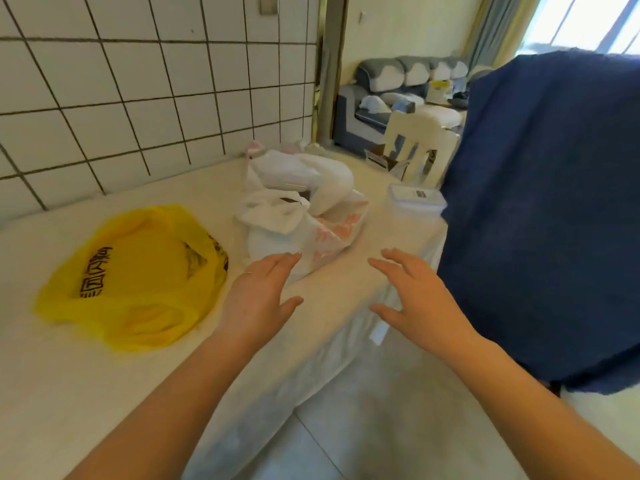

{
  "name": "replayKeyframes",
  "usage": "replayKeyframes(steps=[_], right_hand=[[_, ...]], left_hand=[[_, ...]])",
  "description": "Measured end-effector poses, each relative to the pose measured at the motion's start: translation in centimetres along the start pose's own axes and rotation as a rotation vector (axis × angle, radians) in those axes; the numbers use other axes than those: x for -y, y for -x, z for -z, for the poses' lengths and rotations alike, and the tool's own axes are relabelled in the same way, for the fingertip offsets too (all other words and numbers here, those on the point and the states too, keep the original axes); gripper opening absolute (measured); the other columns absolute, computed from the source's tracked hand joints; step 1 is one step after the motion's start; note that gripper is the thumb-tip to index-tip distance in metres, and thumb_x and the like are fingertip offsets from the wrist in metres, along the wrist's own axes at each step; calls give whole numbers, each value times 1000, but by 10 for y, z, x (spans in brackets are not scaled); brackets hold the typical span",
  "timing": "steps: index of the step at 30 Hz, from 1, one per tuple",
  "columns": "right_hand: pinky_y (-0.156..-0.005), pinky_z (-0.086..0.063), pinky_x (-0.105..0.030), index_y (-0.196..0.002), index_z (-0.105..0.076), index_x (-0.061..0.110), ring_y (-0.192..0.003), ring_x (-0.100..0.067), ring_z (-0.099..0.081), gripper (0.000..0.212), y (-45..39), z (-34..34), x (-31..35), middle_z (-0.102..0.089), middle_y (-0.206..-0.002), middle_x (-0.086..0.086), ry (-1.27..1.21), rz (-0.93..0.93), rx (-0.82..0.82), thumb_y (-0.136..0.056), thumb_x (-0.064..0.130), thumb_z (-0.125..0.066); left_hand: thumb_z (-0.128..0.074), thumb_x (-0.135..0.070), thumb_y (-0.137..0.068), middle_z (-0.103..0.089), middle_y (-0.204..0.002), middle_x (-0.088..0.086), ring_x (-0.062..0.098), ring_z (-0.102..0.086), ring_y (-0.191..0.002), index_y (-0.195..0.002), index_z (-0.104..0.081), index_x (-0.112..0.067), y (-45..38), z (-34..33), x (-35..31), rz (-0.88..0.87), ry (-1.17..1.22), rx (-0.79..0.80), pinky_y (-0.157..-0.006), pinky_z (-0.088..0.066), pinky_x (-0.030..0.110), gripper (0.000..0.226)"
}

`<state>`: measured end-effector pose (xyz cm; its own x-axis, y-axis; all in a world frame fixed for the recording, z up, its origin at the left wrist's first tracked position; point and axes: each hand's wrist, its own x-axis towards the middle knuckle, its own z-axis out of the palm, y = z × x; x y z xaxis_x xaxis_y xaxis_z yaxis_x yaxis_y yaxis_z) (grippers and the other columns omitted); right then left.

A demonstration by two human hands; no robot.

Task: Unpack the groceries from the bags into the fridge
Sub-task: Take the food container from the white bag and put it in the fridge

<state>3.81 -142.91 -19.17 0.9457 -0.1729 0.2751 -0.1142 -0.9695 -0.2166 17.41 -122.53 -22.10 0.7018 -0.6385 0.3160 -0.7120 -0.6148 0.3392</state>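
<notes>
White plastic grocery bags (304, 206), the nearer one printed with an orange-pink pattern too blurred to be read, are seen bunched together on the pale cloth-covered table (69, 393) near its far right corner, with a flattened yellow bag (138, 278) bearing dark block characters, not legible, laid well to their left. The left hand (258, 296) is held with fingers straight and its fingertips at the near edge of the patterned bag, nothing gripped, while the right hand (415, 299) is spread open above the table edge, nothing held. A clear lidded container (415, 202) with a small unreadable label is noted beside the bags, next to a dark blue cloth (547, 209) draped at right.
</notes>
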Motion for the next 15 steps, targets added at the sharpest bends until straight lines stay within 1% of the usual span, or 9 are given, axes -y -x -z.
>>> replayKeyframes(steps=[2,4,6,8,9,11,13,15], right_hand=[[-108,-21,-27,-142,-36,23,-135,-23,-29,67,-40,2,-32,-32,-148,-4,-21,63,26,-84,36,-66],[-106,-24,-27,-142,-36,23,-132,-23,-33,69,-79,6,-57,-37,-144,-4,-53,133,64,-82,35,-68],[-103,-30,-29,-138,-43,22,-128,-22,-39,68,-118,4,-80,-43,-138,-3,-72,223,95,-77,32,-73],[-99,-37,-32,-131,-50,20,-122,-23,-45,64,-156,-3,-96,-48,-132,-3,-104,296,78,-73,28,-76],[-100,-40,-34,-129,-52,20,-122,-23,-46,61,-174,-8,-101,-49,-132,-4,-125,322,80,-74,28,-76],[-102,-38,-38,-130,-52,20,-125,-25,-44,59,-204,-19,-104,-47,-136,-6,-164,363,99,-76,29,-74],[-104,-32,-35,-132,-51,19,-129,-25,-40,60,-232,-32,-105,-44,-139,-6,-183,406,130,-77,29,-72],[-106,-30,-36,-134,-49,19,-132,-24,-37,62,-257,-46,-108,-41,-142,-5,-160,450,158,-77,30,-72]], left_hand=[[-70,-35,-81,-47,-140,-1,23,-45,-126,-140,-40,-23,-30,-9,-8,62,-14,-17,-100,-40,36,67],[-71,-35,-79,-49,-138,0,25,-47,-124,-138,-43,-21,-59,-14,-19,120,-39,-35,-99,-42,38,67],[-73,-34,-78,-51,-137,2,26,-48,-123,-137,-45,-20,-83,-18,-23,178,-59,-78,-97,-44,40,67],[-72,-37,-78,-51,-136,2,26,-48,-123,-136,-45,-20,-101,-21,-22,228,-95,-106,-98,-42,39,67],[-72,-38,-78,-51,-136,1,25,-47,-123,-136,-45,-20,-108,-21,-21,257,-111,-113,-99,-41,37,66],[-69,-38,-80,-49,-137,0,23,-45,-125,-137,-45,-21,-122,-23,-19,307,-121,-147,-100,-39,33,64],[-69,-37,-81,-50,-137,1,22,-45,-126,-136,-46,-19,-139,-25,-16,333,-127,-201,-99,-37,31,62],[-70,-35,-80,-50,-137,3,23,-44,-127,-135,-48,-17,-158,-30,-13,321,-124,-231,-100,-34,30,61]])
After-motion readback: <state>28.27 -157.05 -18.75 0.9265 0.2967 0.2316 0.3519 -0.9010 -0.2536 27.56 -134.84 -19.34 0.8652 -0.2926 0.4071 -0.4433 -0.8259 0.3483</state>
